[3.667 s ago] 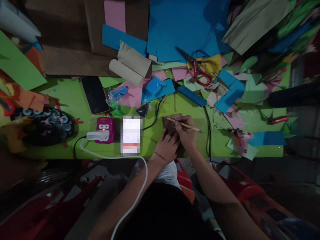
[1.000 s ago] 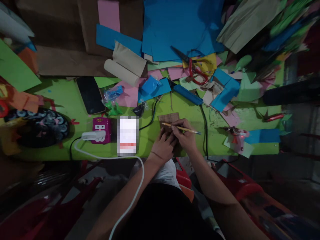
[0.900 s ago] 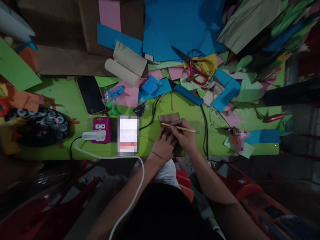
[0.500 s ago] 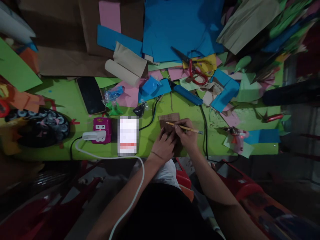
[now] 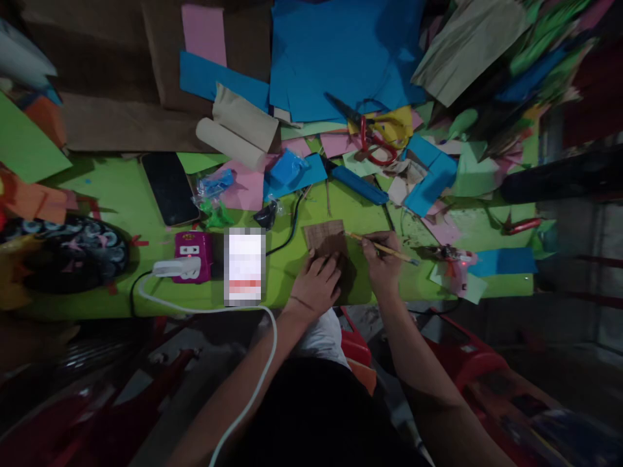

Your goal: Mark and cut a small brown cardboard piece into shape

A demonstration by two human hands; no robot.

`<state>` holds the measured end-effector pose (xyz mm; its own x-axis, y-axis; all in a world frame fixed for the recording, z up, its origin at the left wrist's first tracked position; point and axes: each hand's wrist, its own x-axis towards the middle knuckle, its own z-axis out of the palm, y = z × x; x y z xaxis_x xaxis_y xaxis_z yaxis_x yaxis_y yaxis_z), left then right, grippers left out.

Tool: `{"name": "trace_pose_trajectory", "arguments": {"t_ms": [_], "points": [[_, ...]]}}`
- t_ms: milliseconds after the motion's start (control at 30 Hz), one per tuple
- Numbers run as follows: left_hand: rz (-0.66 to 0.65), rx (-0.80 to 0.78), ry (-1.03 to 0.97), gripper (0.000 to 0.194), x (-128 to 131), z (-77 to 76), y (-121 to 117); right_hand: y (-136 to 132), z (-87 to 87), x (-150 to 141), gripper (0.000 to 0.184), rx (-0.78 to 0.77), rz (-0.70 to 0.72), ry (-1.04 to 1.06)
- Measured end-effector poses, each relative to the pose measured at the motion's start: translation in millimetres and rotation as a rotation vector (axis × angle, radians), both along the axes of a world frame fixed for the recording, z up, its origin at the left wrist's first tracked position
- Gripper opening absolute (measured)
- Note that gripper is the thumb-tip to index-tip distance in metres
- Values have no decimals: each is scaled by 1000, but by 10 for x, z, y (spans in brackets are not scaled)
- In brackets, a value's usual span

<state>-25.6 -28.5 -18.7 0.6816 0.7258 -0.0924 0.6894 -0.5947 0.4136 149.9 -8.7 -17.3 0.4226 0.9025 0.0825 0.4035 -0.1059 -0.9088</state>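
A small brown piece of cardboard with faint lines lies on the green table in front of me. Flat on its lower left part rests my left hand, fingers stretched out and pressing it down. Just right of the cardboard, my right hand grips a pencil between thumb and fingers. The pencil's tip points left, by the cardboard's right edge; whether it touches cannot be made out.
Beyond the hands lie a blue cutter, red-handled scissors and coloured paper scraps. A pink glue gun lies to the right. Leftward are a lit phone, a purple power adapter with cables, and a dark phone.
My right hand has moved right with the pencil, off the cardboard's middle to beside its right edge. My left hand stays on the cardboard. The whole view has shifted slightly.
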Motion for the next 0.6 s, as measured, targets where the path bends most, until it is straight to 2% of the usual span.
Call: {"name": "trace_pose_trajectory", "arguments": {"t_ms": [167, 300, 467, 600], "points": [[-35, -50, 14, 60, -3, -10, 17, -34, 65, -114, 9, -37, 70, 62], [-26, -51, -15, 57, 0, -52, 2, -12, 56, -248, 11, -105, 207, 155], [-21, -34, -7, 57, -22, -40, -63, 22, 22, -294, 11, -117, 227, 182], [-36, -87, 44, 63, -39, 9, -79, 27, 65, -313, 10, -115, 264, 209]]}}
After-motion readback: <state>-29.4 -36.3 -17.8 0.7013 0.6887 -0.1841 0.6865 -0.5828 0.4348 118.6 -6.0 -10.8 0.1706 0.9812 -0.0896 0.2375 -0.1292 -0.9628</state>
